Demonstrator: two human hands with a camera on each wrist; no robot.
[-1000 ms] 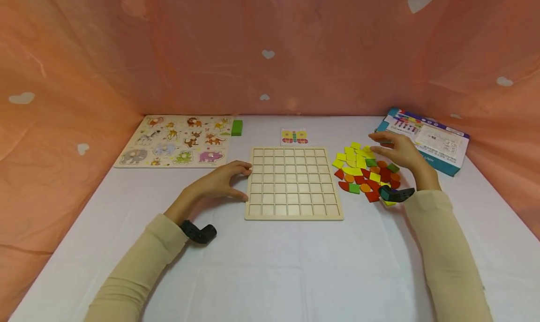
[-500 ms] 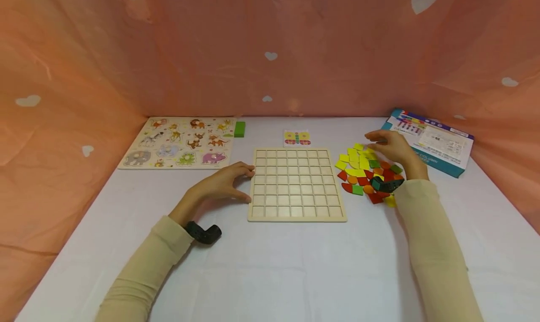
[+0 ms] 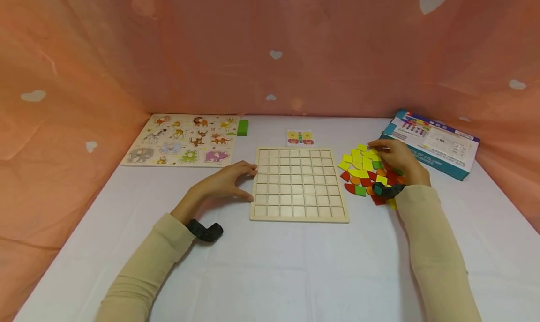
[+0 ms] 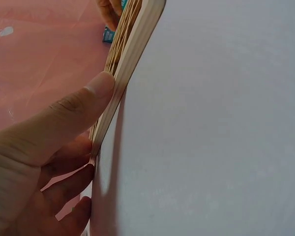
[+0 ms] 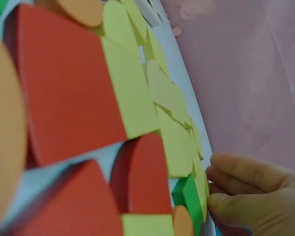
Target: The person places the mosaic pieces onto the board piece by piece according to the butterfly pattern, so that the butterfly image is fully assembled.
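A pale wooden grid board (image 3: 301,185) lies flat on the white table. My left hand (image 3: 222,181) touches its left edge with thumb and fingers spread apart; in the left wrist view the thumb (image 4: 96,91) rests on the wooden rim. Right of the board is a pile of yellow, red, orange and green puzzle tiles (image 3: 357,166). Over the pile's far right side is my right hand (image 3: 400,159). Its straight fingers reach down to the edge of the yellow tiles (image 5: 179,142), with the thumb close against them. No lifted tile shows between the fingertips.
A small butterfly pattern card (image 3: 300,138) lies behind the board. At the back left are an animal peg puzzle (image 3: 185,146) and a green block (image 3: 242,128). A teal and white box (image 3: 438,141) sits at the back right, just beyond my right hand. Pink cloth (image 3: 219,50) walls surround the table.
My right hand has moved in and down onto the far right of the tile pile. The left hand stays at the board's edge. The head view has shifted slightly.
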